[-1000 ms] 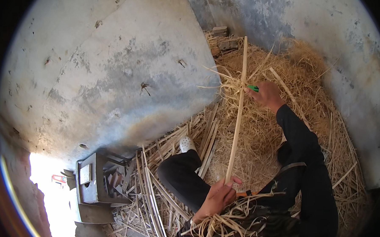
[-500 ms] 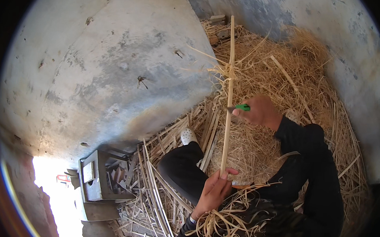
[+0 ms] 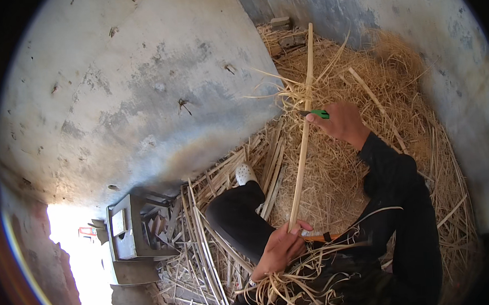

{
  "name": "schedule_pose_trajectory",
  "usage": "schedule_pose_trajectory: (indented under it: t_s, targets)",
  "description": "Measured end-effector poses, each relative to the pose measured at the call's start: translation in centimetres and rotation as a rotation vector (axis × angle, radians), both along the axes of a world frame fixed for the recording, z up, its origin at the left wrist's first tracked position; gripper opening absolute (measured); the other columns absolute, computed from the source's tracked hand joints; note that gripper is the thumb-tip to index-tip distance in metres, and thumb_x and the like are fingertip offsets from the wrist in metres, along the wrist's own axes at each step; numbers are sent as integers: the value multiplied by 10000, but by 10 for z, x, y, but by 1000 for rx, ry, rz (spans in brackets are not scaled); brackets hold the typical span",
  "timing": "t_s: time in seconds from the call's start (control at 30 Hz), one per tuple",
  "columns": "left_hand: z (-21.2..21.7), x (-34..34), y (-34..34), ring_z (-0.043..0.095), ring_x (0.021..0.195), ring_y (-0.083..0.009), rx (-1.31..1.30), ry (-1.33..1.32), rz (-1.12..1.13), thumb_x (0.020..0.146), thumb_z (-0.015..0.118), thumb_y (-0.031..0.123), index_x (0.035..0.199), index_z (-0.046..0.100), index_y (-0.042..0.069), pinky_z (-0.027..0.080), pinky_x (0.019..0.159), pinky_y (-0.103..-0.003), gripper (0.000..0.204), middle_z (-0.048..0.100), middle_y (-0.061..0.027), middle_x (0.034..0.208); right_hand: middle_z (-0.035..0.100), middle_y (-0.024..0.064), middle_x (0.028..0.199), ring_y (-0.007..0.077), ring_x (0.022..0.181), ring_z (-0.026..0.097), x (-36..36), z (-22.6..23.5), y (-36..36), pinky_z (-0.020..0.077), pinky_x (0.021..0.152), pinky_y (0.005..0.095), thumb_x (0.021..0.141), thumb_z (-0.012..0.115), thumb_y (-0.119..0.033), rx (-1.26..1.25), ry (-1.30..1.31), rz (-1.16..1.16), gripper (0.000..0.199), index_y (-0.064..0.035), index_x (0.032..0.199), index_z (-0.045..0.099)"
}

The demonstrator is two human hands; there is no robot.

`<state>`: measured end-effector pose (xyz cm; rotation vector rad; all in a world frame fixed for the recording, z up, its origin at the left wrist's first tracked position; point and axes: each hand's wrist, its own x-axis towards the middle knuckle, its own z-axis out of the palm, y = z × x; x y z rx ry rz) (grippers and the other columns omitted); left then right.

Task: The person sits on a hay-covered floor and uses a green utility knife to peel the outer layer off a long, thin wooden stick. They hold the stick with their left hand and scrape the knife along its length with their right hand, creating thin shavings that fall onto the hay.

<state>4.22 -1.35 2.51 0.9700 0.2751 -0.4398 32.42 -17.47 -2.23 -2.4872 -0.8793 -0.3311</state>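
Your long, pale, slender strip (image 3: 302, 172) slants over the straw heap (image 3: 383, 75), smooth along its nearer stretch and bristling with thin curled shavings (image 3: 291, 96) farther up. Your left hand (image 3: 281, 248) is closed around the strip at the heap's near side, while your right hand (image 3: 341, 122), reaching out over the heap with the elbow bent, grips a green-handled knife (image 3: 320, 114) whose dark blade lies across the strip. Left of the heap, a grey open-sided wooden box (image 3: 127, 249) shows broken scraps (image 3: 156, 226) inside.
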Motion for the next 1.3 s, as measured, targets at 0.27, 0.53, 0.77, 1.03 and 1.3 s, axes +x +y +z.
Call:
schedule_pose_trajectory:
  t_s: [0.27,0.53,0.77,1.03,1.3]
  targets:
    - [0,-10,5,247,462,-48,98,-58,61,1051,361,253,1156,487,9,238,483,-216,294,288,67,541,391,6,401,150,341,385,-71,-6,20,313,369,320,797,471,-792,236,4,250,726,-135,506,572]
    - [2,-9,7,275,496,-32,151,-73,39,1048,377,237,1181,489,17,223,478,-206,281,311,82,577,307,-26,386,128,322,328,-52,-9,23,278,338,322,813,421,-807,252,-98,270,731,-162,496,558]
    - [2,-18,-1,363,615,-22,410,-118,-135,1037,428,235,1174,497,9,301,563,-193,273,411,77,686,328,-42,421,117,331,310,43,-17,-24,250,332,333,841,328,-812,74,212,-120,756,-163,547,582]
    - [-6,-30,-9,428,661,-73,989,-354,-140,1030,436,221,1125,541,14,385,627,-257,251,442,8,690,445,17,458,134,391,451,46,-32,-37,352,381,289,833,373,-809,135,-84,-72,791,-97,834,718]
    - [-22,-21,21,411,612,-84,1051,-262,-32,1025,443,221,1112,570,-5,375,560,-289,273,405,0,618,339,-30,446,85,365,300,-7,-18,-9,255,388,255,881,337,-769,414,962,293,747,-116,609,577]
